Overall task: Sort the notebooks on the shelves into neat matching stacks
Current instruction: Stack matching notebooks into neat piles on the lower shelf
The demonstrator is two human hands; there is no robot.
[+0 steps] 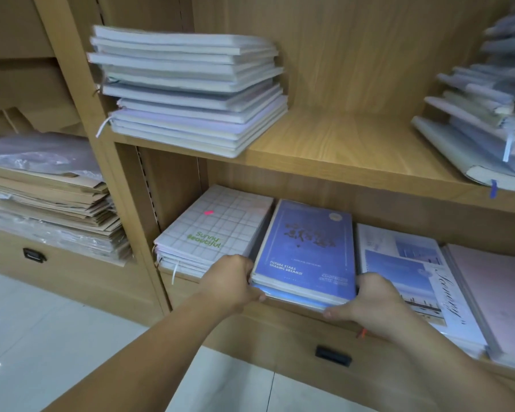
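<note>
A short stack of blue notebooks (308,248) lies on the lower shelf (295,315), its front edge at the shelf's lip. My left hand (231,282) grips the stack's front left corner. My right hand (369,298) grips its front right corner, thumb under the front edge. To the left sits a stack of white grid-cover notebooks (214,230) printed "Sunny Beautiful". To the right lie pale scenery-cover notebooks (411,272) and a pink notebook (494,295).
The upper shelf (354,150) holds a tall uneven stack of white notebooks (188,87) on the left and a leaning pile (482,114) on the right. A drawer with a black handle (333,355) is below. Brown paper bags (48,203) fill the left unit.
</note>
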